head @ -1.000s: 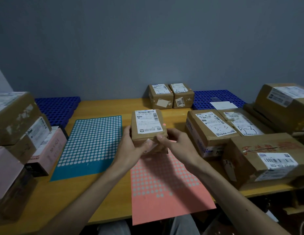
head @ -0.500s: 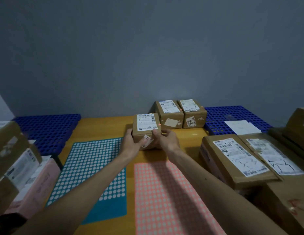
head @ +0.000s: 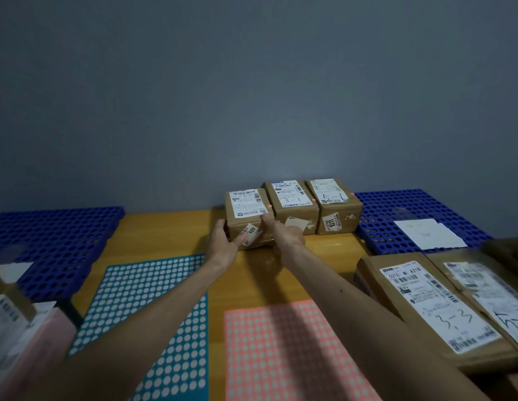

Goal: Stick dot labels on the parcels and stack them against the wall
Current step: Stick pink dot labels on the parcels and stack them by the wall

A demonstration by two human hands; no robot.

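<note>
The small parcel (head: 247, 215) sits at the back of the counter (head: 171, 230), held from both sides. The left hand (head: 223, 241) grips its left face with the thumb laid across the front, and the right hand (head: 283, 231) has its fingers curled on the right front corner. A pink dot (head: 268, 206) shows on its top right edge, so the labelling looks done, and I judge the step in hand to be seating it in the row against the wall (head: 252, 111). Its right side is hard up beside the neighbouring parcel (head: 292, 208), which stands next to the end parcel (head: 335, 211). Its front face appears to stand a little proud of theirs (whether its back meets the wall is hidden).

To do this well, push it straight back with both hands evenly until the fronts line up. Slide it on the counter rather than lifting, so it does not twist or nudge the neighbour out of line. The right hand's fingers lie near the seam between the two boxes; draw them clear forwards before the last push, or they may be pinched or hold a gap open. Let go only once it sits flat and square.

The teal dot sheet (head: 147, 308) and pink dot sheet (head: 289, 354) lie close to the person, and the larger parcels (head: 431, 308) wait on the right
</note>
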